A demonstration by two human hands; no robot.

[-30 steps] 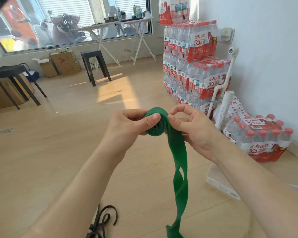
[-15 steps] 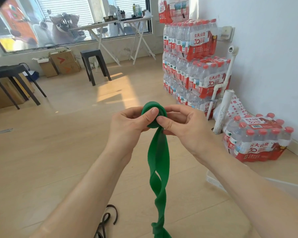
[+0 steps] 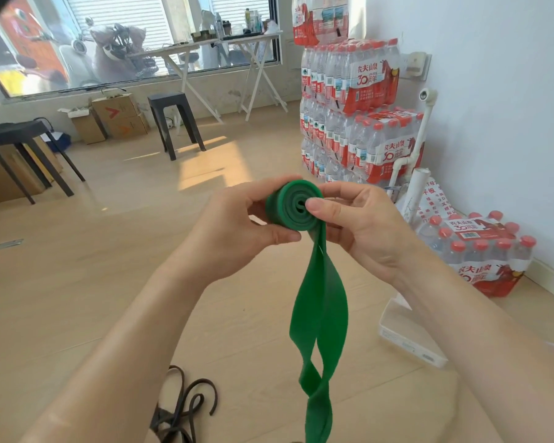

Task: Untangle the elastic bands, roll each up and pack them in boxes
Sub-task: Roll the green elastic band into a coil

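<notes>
Wood floor (image 3: 77, 282): tangled dark bands (image 3: 186, 407) at near edge; white box (image 3: 410, 343) right; bottle pack (image 3: 486, 254) by wall; stacked packs (image 3: 359, 123), two stools (image 3: 168, 99), cardboard boxes (image 3: 115, 119) farther off.

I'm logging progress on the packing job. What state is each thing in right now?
green elastic band: partly rolled into a coil, the rest hanging down twisted
left hand: grips the coil's side
right hand: pinches the coil, thumb on its face
dark bands: tangled on the floor, not rolled
white box: on the floor; open or closed, cannot tell
water bottle packs: shrink-wrapped, stacked
</notes>
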